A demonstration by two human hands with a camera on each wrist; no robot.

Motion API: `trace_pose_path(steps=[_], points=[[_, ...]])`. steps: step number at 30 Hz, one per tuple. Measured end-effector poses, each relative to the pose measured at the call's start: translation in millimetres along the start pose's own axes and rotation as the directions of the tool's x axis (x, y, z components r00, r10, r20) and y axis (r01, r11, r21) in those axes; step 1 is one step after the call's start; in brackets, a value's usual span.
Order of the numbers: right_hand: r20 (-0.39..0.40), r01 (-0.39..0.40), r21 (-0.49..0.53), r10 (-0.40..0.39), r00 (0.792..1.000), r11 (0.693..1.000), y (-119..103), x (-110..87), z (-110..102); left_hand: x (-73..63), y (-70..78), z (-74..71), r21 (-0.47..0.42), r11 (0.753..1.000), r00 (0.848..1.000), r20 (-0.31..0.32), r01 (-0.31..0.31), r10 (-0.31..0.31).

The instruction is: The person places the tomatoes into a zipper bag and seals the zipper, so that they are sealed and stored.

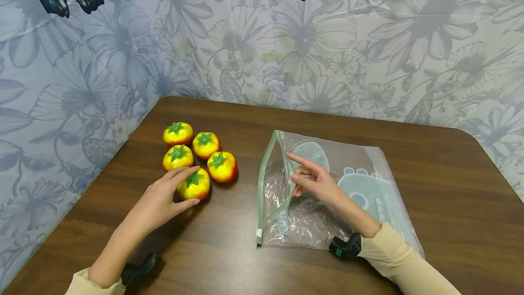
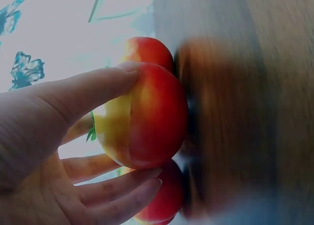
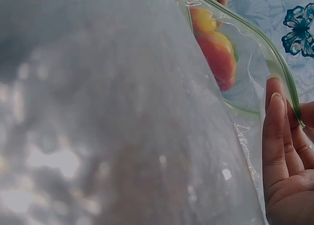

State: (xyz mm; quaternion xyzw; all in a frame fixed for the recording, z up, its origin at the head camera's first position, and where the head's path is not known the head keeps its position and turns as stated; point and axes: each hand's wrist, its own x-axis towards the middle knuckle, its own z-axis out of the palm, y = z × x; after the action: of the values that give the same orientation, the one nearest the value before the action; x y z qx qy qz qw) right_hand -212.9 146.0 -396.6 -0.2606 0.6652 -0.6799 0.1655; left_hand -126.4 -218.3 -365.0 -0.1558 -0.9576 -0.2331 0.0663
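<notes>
In the head view, my left hand [image 1: 163,201] curls its thumb and fingers round the nearest yellow-and-red tomato [image 1: 194,186], which has a green leafy top. Several more tomatoes [image 1: 221,166] sit close behind it. The left wrist view shows the thumb across one side of the held tomato [image 2: 152,117] and fingertips on the other. My right hand [image 1: 317,181] pinches the green-edged mouth of a clear zip bag [image 1: 319,226], thumb on one side of the rim [image 3: 287,82] and fingers on the other. The bag lies on the table with its mouth gaping toward the tomatoes.
Pale blue-green shapes [image 1: 362,195] show on the bag. A white slider [image 1: 259,233] sits at the near end of its green edge. The brown wooden table [image 1: 229,263] meets a flower-patterned cloth [image 1: 245,49] at the back and left.
</notes>
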Motion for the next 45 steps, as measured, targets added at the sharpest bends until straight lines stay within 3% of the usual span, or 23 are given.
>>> trace_pose_path(steps=[7, 13, 19, 28, 38, 45], points=[[0.017, 0.009, 0.011, -0.009, 1.000, 1.000, -1.4, 1.1, -0.3, -0.9, 6.0, -11.8, -0.056, 0.997, 0.996, -0.070, -0.061, 0.057], [0.021, 0.021, 0.007, -0.021, 1.000, 1.000, -1.6, 0.1, -1.0, 15.1, 22.1, -12.1, -0.200, 0.966, 0.986, -0.068, -0.162, 0.151], [0.017, 0.020, 0.020, -0.021, 1.000, 1.000, -1.2, -1.0, -0.7, 33.7, 44.0, -3.5, -0.297, 0.927, 0.973, -0.039, -0.230, 0.229], [0.010, 0.015, 0.032, -0.016, 1.000, 0.999, -2.6, -1.7, 0.0, 54.1, 67.4, 27.9, -0.337, 0.911, 0.956, 0.090, -0.235, 0.280], [0.012, -0.001, 0.022, 0.001, 1.000, 1.000, -4.1, -1.8, 1.9, 63.5, 75.2, 58.4, -0.285, 0.931, 0.947, 0.156, -0.229, 0.281], [0.024, 0.005, 0.012, -0.005, 1.000, 1.000, -5.2, -2.4, 1.5, 66.1, 85.5, 66.1, -0.199, 0.948, 0.940, 0.188, -0.247, 0.284]])
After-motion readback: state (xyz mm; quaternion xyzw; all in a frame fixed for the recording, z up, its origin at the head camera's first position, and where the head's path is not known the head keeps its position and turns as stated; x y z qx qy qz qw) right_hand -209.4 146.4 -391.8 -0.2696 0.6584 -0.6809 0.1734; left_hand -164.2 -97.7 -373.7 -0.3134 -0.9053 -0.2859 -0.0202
